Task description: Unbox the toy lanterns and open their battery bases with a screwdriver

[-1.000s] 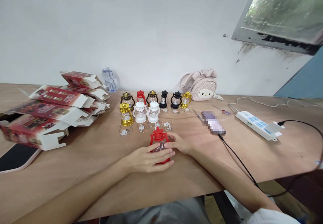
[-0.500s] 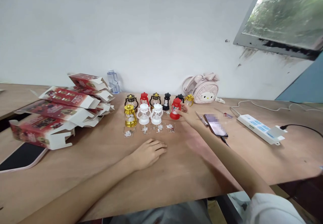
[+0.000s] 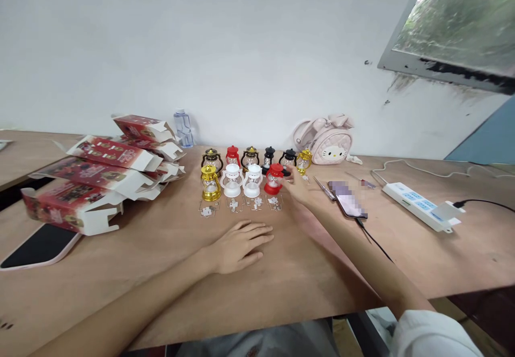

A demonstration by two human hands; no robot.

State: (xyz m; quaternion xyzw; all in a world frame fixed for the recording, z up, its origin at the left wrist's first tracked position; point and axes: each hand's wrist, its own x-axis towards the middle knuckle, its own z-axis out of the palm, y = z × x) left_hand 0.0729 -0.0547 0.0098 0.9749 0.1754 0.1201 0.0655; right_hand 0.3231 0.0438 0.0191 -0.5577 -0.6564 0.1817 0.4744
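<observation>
My left hand (image 3: 243, 245) lies flat on the table with its fingers stretched out, holding nothing. My right hand (image 3: 296, 186) is just right of a small red lantern (image 3: 274, 180), thumb and forefinger apart near its side. Whether a fingertip touches it I cannot tell. That lantern stands upright at the right end of the front row, beside two white lanterns (image 3: 252, 181) and a gold lantern (image 3: 210, 184). Behind them is a row of black, bronze, red and gold lanterns, including a black lantern (image 3: 288, 160). Small clear packets with white pieces (image 3: 233, 203) lie before the front row.
Opened red boxes (image 3: 108, 153) are piled at the left, near a dark tablet-like slab (image 3: 40, 245). A water bottle (image 3: 184, 129) and a pink bag (image 3: 330, 145) stand by the wall. At right are a screwdriver (image 3: 324, 188), a phone (image 3: 348, 200) and a power strip (image 3: 420, 207).
The red lantern, earlier gripped by my right hand, now stands close beside the white lanterns, and the fingers have opened. My left fingers have spread slightly. The view shifted a little.
</observation>
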